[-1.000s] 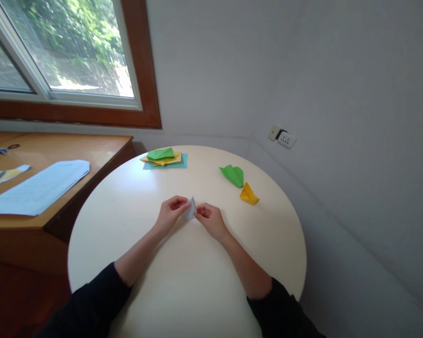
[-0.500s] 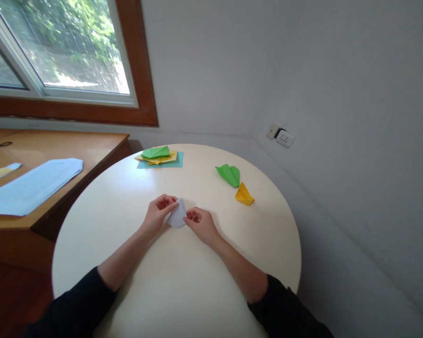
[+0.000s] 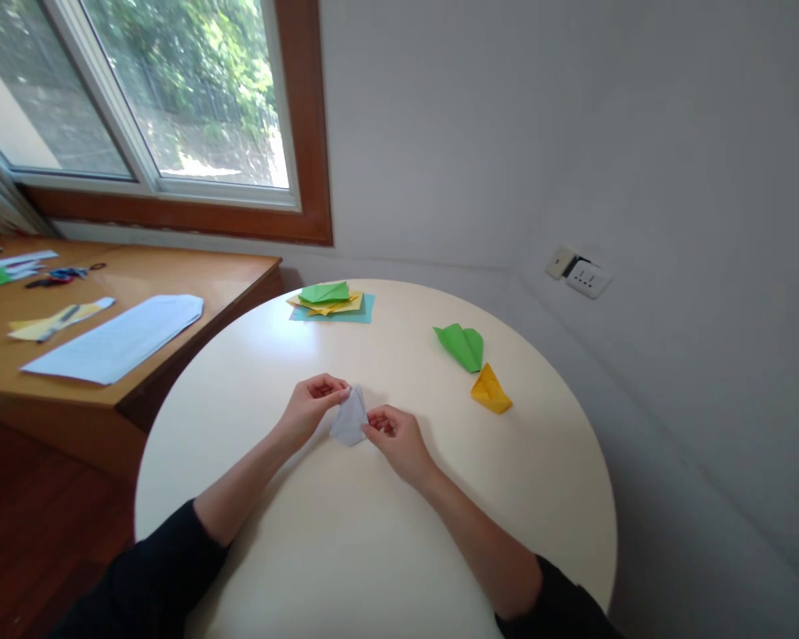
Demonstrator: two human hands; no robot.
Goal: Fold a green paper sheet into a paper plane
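Note:
Between my two hands is a small piece of folded white paper (image 3: 350, 421), held just over the middle of the round table. My left hand (image 3: 312, 406) pinches its upper left corner between thumb and fingers. At its lower right edge, my right hand (image 3: 398, 440) grips the paper with thumb and fingertips, the other fingers curled in. Farther off to the right lie a green folded paper (image 3: 462, 346) and a yellow paper boat (image 3: 491, 390), close beside each other.
Folded green and yellow papers (image 3: 324, 295) rest on a blue-green sheet (image 3: 367, 309) at the far side of the white round table (image 3: 293, 550). On the wooden desk (image 3: 240, 275) at left are a large white paper (image 3: 123, 337), a pen (image 3: 58, 323) and scissors (image 3: 73, 273). A wall socket (image 3: 589, 279) is at right.
The view has swung left, so everything sits farther right and more of the desk shows. Both hands keep hold of the folded paper, whose angle has shifted slightly.

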